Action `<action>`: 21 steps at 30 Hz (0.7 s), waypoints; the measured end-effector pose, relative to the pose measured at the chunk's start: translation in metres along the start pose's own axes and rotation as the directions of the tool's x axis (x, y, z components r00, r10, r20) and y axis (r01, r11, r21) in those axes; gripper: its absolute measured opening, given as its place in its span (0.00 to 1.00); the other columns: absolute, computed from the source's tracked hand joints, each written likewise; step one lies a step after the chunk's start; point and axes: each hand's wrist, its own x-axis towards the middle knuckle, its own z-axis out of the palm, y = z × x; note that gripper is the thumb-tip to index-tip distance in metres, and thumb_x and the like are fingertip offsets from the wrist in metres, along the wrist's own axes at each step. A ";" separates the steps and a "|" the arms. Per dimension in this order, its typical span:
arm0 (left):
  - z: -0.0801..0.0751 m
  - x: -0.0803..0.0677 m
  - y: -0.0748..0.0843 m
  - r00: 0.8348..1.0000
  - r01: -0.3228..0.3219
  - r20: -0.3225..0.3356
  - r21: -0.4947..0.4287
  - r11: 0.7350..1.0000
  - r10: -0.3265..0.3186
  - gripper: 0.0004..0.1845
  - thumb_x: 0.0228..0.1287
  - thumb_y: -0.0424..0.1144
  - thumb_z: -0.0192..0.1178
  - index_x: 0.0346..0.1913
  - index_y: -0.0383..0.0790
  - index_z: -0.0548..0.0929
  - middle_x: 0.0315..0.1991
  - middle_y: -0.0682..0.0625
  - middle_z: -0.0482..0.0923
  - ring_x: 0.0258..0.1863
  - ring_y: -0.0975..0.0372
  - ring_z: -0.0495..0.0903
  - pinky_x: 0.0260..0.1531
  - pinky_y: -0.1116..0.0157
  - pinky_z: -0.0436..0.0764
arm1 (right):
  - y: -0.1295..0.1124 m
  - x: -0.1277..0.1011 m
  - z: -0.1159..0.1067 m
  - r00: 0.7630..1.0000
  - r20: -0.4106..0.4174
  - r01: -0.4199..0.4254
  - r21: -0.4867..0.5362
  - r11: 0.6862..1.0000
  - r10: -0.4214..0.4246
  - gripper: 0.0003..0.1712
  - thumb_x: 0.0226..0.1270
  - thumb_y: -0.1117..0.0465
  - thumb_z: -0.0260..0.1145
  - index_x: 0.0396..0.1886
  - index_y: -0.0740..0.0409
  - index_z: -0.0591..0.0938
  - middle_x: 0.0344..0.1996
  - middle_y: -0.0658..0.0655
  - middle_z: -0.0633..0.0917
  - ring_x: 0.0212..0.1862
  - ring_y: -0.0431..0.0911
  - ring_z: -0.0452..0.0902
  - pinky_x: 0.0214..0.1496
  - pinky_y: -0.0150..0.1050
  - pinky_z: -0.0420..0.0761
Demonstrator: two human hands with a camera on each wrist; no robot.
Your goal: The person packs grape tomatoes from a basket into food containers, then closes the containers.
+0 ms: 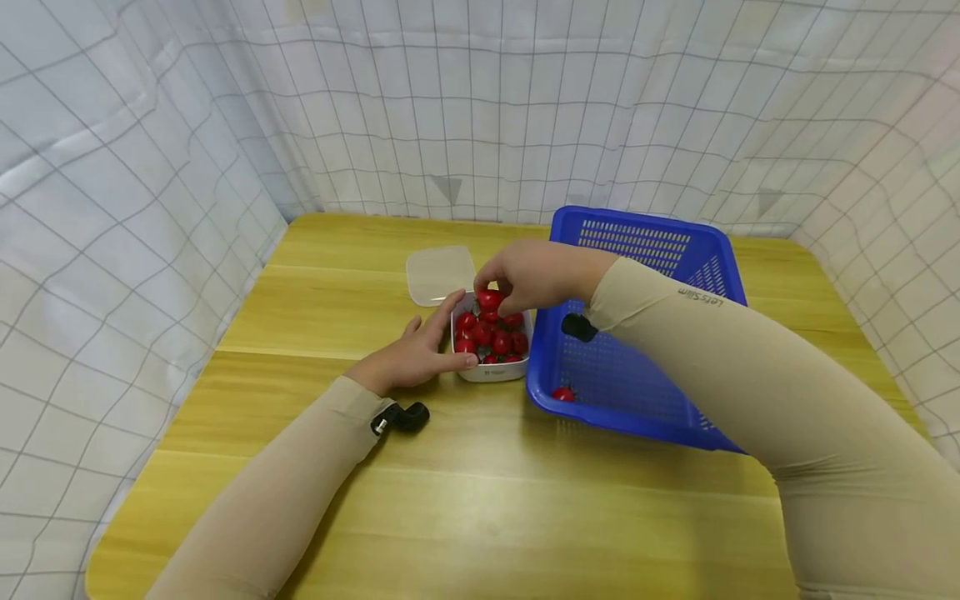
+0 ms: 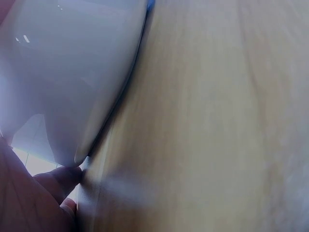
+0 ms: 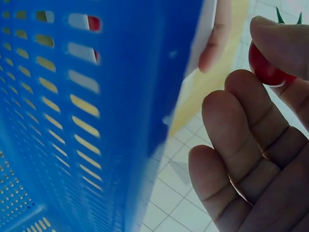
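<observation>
Right hand [image 1: 536, 279] is pinching a cherry tomato [image 1: 489, 299] in its fingertips [image 3: 282, 43], curled round it, and holding it right over the little white container [image 1: 492, 369], which is already sitting nearly full of red tomatoes. Left hand [image 1: 416, 354] is lying flat on the table [image 1: 480, 500] with fingers straight, pressing against the container's left side. Just behind those fingers a clear lid [image 1: 440, 273] is lying flat. Right beside the container, under the right forearm, a blue basket [image 1: 637, 242] is sitting with one tomato [image 1: 563, 394] left in its near corner.
</observation>
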 end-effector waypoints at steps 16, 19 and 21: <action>0.000 0.000 0.002 1.000 -0.012 -0.007 0.001 1.000 0.012 0.56 0.71 0.58 0.63 0.87 0.56 0.34 0.88 0.50 0.38 0.87 0.50 0.42 0.80 0.39 0.23 | 0.001 0.005 0.004 1.000 0.022 -0.014 -0.020 1.000 0.014 0.21 0.70 0.61 0.70 0.62 0.49 0.85 0.38 0.51 0.89 0.41 0.46 0.82 0.46 0.41 0.85; 0.000 0.001 0.002 1.000 -0.013 -0.007 0.009 1.000 0.013 0.57 0.71 0.59 0.64 0.87 0.56 0.34 0.88 0.50 0.38 0.87 0.50 0.41 0.80 0.39 0.23 | 0.001 0.005 0.004 1.000 0.020 -0.012 -0.016 1.000 0.012 0.20 0.70 0.61 0.70 0.61 0.49 0.85 0.38 0.52 0.89 0.41 0.46 0.82 0.47 0.41 0.85; 0.000 0.000 0.002 1.000 -0.011 -0.005 0.008 1.000 0.011 0.57 0.71 0.59 0.64 0.87 0.56 0.34 0.88 0.50 0.38 0.87 0.49 0.41 0.80 0.39 0.23 | 0.001 0.005 0.004 1.000 0.020 -0.011 -0.011 1.000 0.012 0.20 0.70 0.61 0.71 0.61 0.50 0.85 0.38 0.52 0.89 0.41 0.46 0.82 0.48 0.41 0.85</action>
